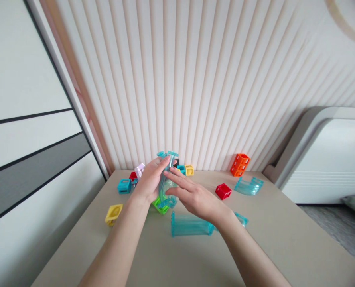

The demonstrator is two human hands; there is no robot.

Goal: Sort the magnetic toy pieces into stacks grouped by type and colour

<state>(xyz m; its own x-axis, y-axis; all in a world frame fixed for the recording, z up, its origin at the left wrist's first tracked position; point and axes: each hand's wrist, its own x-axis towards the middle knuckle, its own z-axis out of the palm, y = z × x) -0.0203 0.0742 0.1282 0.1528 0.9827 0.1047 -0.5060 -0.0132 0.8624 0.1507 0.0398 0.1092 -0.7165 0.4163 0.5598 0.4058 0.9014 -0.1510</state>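
Observation:
A clear blue curved track piece (166,186) is held upright above the table, with flared connector ends at top and bottom. My left hand (153,177) is closed around its left side, thumb lying along the upper part. From the right, my right hand (192,195) grips the same piece, its fingers reaching across the front; part of its grip is hidden. Just behind and below the piece is a green block (160,206). Under my right wrist a straight clear blue track piece (191,225) lies on the table, and another clear blue end (241,219) shows beyond the forearm.
On the left are a yellow block (113,214), a blue block (124,186) and a light purple piece (139,170). Another yellow block (189,170) sits near the ribbed wall. To the right are a red block (223,191), an orange block stack (239,164) and a curved clear track (249,186).

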